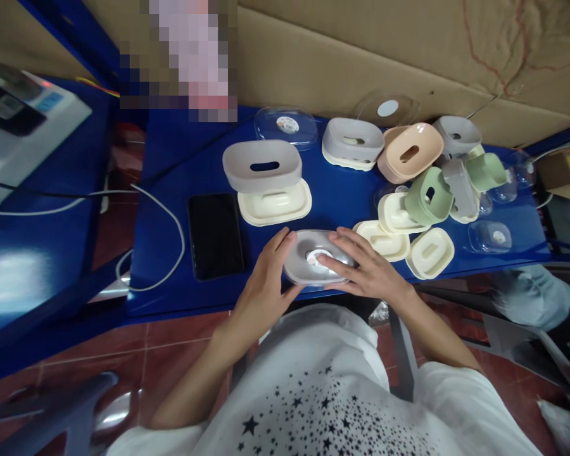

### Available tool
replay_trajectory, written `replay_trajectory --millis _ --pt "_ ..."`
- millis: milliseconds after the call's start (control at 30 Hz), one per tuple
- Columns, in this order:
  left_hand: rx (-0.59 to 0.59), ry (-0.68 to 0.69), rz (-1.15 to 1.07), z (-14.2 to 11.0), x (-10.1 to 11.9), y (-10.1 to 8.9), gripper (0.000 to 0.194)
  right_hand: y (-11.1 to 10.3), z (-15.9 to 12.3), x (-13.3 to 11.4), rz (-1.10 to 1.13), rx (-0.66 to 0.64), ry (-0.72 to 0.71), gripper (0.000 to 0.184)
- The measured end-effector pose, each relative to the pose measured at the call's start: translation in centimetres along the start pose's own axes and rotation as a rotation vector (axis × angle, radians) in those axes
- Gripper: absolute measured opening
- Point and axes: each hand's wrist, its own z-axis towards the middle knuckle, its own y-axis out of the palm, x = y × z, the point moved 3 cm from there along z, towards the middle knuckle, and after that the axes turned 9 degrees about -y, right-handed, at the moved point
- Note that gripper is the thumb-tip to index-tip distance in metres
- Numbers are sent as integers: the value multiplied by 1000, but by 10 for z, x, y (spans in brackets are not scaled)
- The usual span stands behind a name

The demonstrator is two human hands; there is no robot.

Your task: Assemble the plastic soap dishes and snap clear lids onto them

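In front of me at the table's near edge is a grey oval soap box [297,256] with a clear lid and a round white sticker on top. My left hand [266,269] closes round its left end, fingers at the far rim and thumb at the near side. My right hand [368,266] grips the right end, one finger lying over the sticker. Just beyond, a grey oval shell with a slot [232,168] leans on a cream tray [299,202]. Two further cream trays, one a ribbed oval tray [430,253], lie right of my right hand.
A black phone or tablet [216,237] lies left on the blue table [164,149]. Clear lids [266,126], a peach shell [422,142] and green shells [430,196] crowd the back and right. A white cable [183,237] loops over the left edge. Another person [536,294] is at the right.
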Motion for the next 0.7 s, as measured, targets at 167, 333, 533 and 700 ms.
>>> replay_trajectory --millis 167,333,533,700 --pt "-52 -20 10 0 3 -1 94 2 -1 2 139 34 48 78" --pt "-49 -41 18 1 3 -2 96 -2 1 -2 61 -34 81 74" --pt "-76 7 46 3 5 -5 91 4 2 -11 -26 -11 65 72" --pt "-20 22 102 1 7 -4 77 -6 -21 -1 -105 49 172 79"
